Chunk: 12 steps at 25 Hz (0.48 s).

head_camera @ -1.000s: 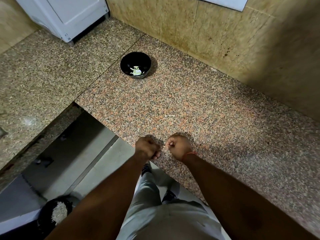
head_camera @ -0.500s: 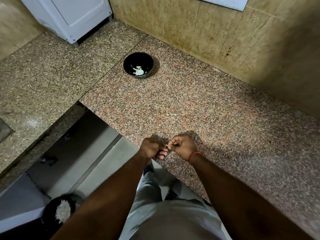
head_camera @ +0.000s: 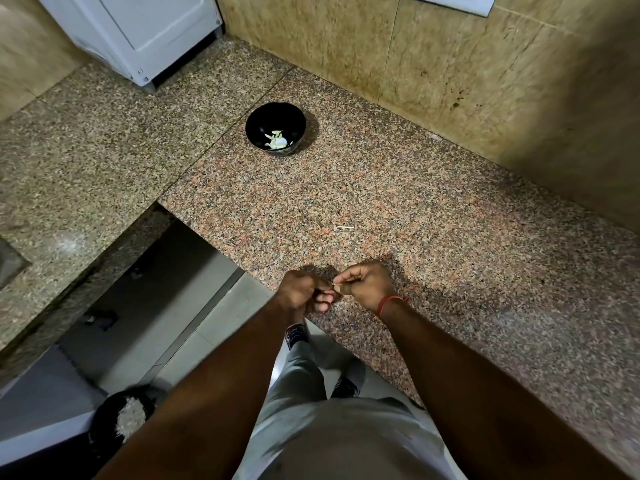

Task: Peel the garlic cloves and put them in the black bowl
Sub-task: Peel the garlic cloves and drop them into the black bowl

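Both hands meet over the near edge of the granite counter (head_camera: 433, 216). My left hand (head_camera: 301, 292) is curled into a fist around something I cannot make out. My right hand (head_camera: 363, 284), red thread at its wrist, pinches a small pale garlic clove (head_camera: 336, 285) between thumb and fingertips, right against the left hand's fingers. The black bowl (head_camera: 275, 128) stands far ahead, toward the back of the counter, with a few pale garlic pieces (head_camera: 277, 142) at its bottom.
A thin pale sliver (head_camera: 344, 228) lies on the counter ahead of the hands. A white appliance (head_camera: 138, 32) stands at the back left by the tiled wall (head_camera: 450, 64). On the floor below left sits a dark bin (head_camera: 121, 417) holding pale scraps.
My right hand has rolled outward so its thumb and fingertips show, and both hands stay together at the counter edge. The camera has tilted slightly, shifting the bowl in view.
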Each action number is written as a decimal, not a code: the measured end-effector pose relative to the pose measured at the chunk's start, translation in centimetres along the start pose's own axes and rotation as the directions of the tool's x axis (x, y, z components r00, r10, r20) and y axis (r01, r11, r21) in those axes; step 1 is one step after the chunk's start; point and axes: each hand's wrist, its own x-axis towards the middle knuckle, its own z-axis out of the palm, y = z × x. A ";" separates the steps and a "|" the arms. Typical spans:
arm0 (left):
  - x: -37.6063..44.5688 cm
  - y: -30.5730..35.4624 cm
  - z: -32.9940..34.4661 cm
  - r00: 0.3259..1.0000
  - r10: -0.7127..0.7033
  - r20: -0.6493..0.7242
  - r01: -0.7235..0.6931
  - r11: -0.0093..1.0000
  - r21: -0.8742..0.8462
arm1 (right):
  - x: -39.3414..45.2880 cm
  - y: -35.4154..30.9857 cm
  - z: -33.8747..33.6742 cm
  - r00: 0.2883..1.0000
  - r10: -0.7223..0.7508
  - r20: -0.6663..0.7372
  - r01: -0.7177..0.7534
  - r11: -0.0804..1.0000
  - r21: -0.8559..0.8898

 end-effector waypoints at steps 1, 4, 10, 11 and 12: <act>0.1 0.0 0.0 1.000 0.000 0.000 0.000 1.000 0.000 | 0.0 0.0 0.0 1.000 0.004 -0.001 -0.004 1.000 -0.002; 0.1 0.0 0.0 1.000 0.014 -0.009 -0.014 1.000 0.028 | -0.1 0.2 0.2 1.000 0.019 -0.022 -0.019 0.999 -0.026; -0.4 1.0 0.2 0.997 0.055 0.045 -0.064 0.974 0.216 | 0.3 0.4 0.5 0.997 0.063 -0.033 -0.065 0.997 -0.041; -0.6 1.2 0.3 0.996 0.068 0.057 -0.080 0.966 0.245 | 0.4 0.4 0.5 0.997 0.069 -0.034 -0.071 0.997 -0.042; -0.8 1.4 0.4 0.995 0.076 0.059 -0.089 0.962 0.260 | 0.4 0.5 0.6 0.997 0.071 -0.038 -0.073 0.996 -0.043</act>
